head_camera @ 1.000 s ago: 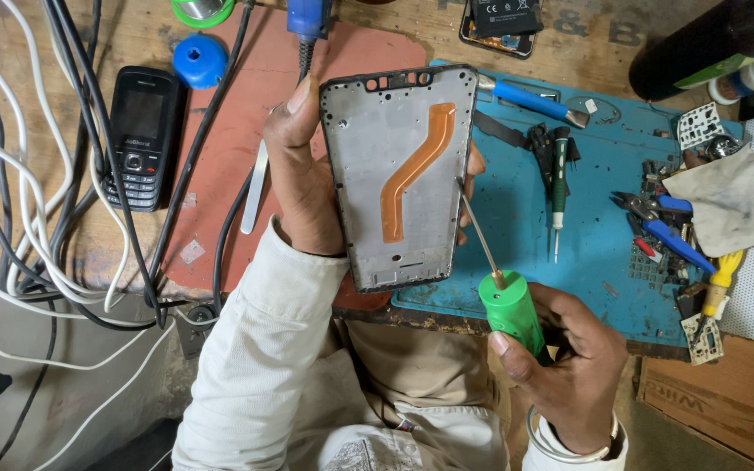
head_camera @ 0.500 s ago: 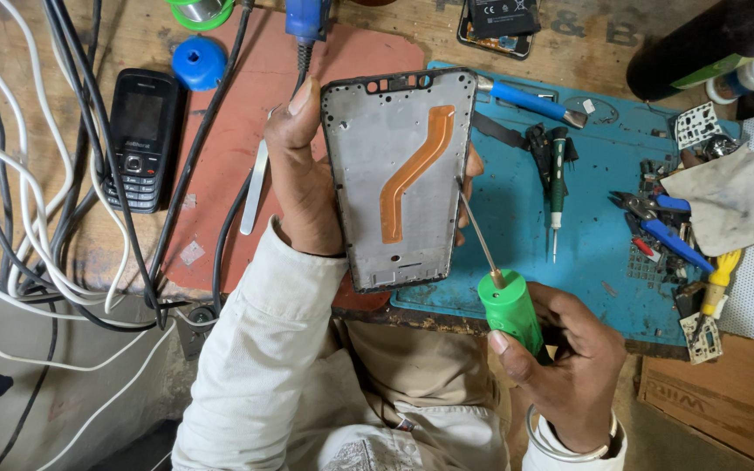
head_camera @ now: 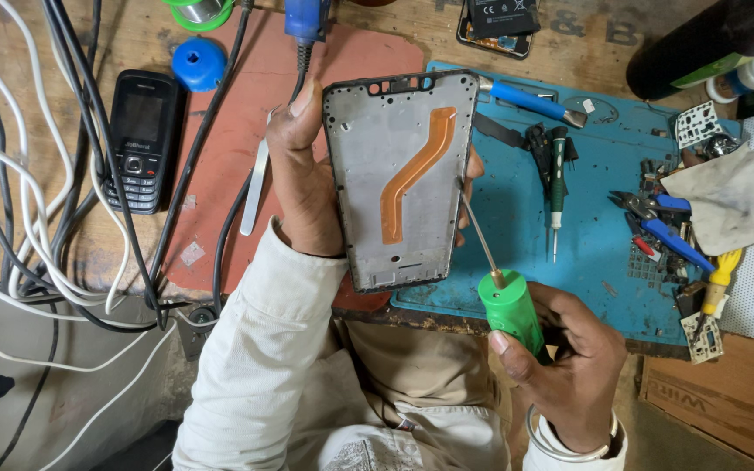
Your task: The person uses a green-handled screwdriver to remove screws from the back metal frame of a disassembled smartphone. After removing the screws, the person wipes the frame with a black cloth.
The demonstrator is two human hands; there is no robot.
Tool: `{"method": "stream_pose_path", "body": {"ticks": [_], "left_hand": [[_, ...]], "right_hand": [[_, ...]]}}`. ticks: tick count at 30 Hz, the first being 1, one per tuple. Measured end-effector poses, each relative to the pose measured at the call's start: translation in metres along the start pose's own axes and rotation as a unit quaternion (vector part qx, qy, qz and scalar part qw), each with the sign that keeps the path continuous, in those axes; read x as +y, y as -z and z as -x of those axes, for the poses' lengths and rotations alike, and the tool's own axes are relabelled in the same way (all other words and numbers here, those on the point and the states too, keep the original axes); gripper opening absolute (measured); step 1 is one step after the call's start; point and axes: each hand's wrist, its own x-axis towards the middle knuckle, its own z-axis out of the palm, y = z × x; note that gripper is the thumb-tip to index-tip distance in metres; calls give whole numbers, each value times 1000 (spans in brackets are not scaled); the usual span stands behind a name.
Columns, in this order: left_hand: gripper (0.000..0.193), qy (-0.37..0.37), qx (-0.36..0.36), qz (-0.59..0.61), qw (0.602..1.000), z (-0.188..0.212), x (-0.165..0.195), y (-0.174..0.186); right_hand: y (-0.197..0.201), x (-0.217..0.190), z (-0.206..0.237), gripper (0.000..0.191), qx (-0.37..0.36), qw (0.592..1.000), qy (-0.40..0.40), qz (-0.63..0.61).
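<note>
My left hand [head_camera: 305, 179] holds a grey phone frame [head_camera: 399, 179] upright by its left edge, thumb at the top corner. An orange flex ribbon [head_camera: 414, 174] runs diagonally across the frame's inner face. My right hand [head_camera: 569, 362] grips a green-handled screwdriver [head_camera: 508, 305], and its thin metal shaft rises to touch the frame's right edge about midway up. Both hands hover above the near edge of the blue work mat [head_camera: 595, 227].
A black keypad phone [head_camera: 140, 139] lies left among white and black cables [head_camera: 37, 218]. On the blue mat lie a blue-handled tool [head_camera: 530, 100], a green precision screwdriver [head_camera: 557, 187], blue pliers [head_camera: 665, 227] and a grey cloth [head_camera: 726, 205]. A red mat [head_camera: 220, 148] sits under my left arm.
</note>
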Motion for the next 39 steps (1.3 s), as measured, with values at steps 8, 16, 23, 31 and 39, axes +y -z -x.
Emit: {"method": "stream_pose_path", "body": {"ticks": [8, 16, 23, 31, 39], "left_hand": [[24, -18, -1, 14, 1000, -5, -3, 3], [23, -3, -18, 14, 1000, -1, -2, 3], [27, -35, -35, -7, 999, -3, 8, -18], [50, 90, -150, 7, 985, 13, 19, -31], [22, 3, -8, 7, 1000, -4, -6, 7]], "right_hand": [[1, 1, 1, 53, -1, 1000, -1, -2], [2, 0, 1, 51, 0, 999, -17, -33], [3, -1, 0, 49, -5, 999, -1, -34], [4, 0, 0, 49, 0, 1000, 11, -25], [4, -1, 1, 49, 6, 1000, -8, -28]]}}
